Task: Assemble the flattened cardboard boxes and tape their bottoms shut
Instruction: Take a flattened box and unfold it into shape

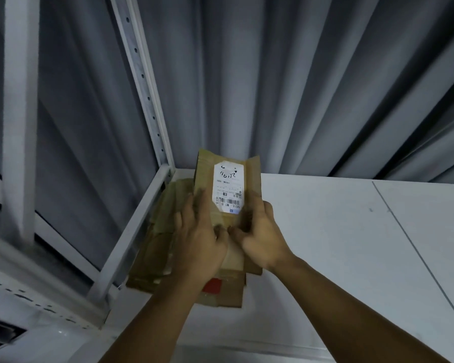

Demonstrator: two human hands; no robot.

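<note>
A small brown cardboard box [205,176] with a white shipping label [228,186] is held up over a stack of flattened cardboard boxes [152,247] at the left end of the white shelf. My left hand [198,241] grips the box's left side, fingers spread along the cardboard. My right hand [260,235] grips its right side, thumb near the lower middle. Both thumbs meet at the box's near edge. A flat piece with a red patch [213,285] lies under my left wrist.
The white shelf surface [338,231] stretches to the right, with a seam line [414,247] across it. A white perforated metal upright [144,82] and frame rail [131,231] stand at the left. Grey curtain [299,74] hangs behind.
</note>
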